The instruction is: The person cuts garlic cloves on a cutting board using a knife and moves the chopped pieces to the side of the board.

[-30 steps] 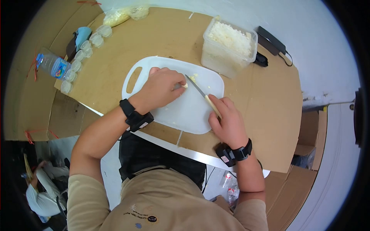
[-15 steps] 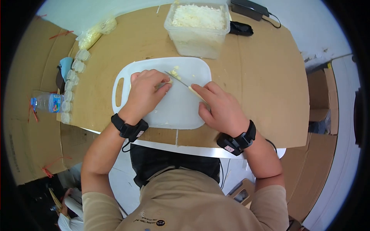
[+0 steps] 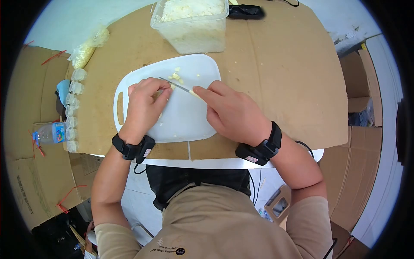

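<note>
A white cutting board [image 3: 185,118] lies on the cardboard-covered table, slightly turned. On its left half, my left hand [image 3: 144,103] is closed, fingertips pinching a small pale piece [image 3: 172,87] that looks like a garlic clove, mostly hidden by the fingers. My right hand [image 3: 235,110] grips a knife [image 3: 177,86] by its pale handle, with the index finger stretched along it. The blade points left and crosses the board at my left fingertips, at the pale piece. Chopped pale bits [image 3: 176,77] lie just beyond the blade.
Behind the board stands a clear plastic tub [image 3: 194,39] full of white chopped pieces. A black object [image 3: 246,12] lies beside it. Along the table's left edge are a bag of yellowish contents [image 3: 84,54], several small clear containers [image 3: 72,103] and a plastic bottle [image 3: 54,133].
The view has shifted, so board and tub appear further left. More cut bits lie beyond the blade. Both hands keep their holds on the piece and the knife.
</note>
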